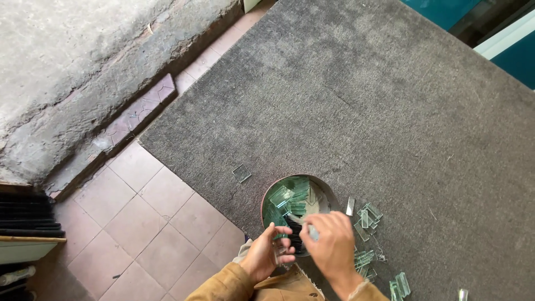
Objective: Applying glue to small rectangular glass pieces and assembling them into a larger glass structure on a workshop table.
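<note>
Your left hand and right hand both pinch small clear glass pieces at the near rim of the round metal bowl of greenish glass pieces, on the grey felt-covered desk. Loose glass rectangles lie just right.

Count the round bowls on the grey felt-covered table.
1: the round bowl sits near the table's front edge, holding glass pieces, with both hands over its near rim.

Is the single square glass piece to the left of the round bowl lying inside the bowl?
No, the square glass piece lies on the grey carpeted table, apart from the rim of the round bowl.
</note>
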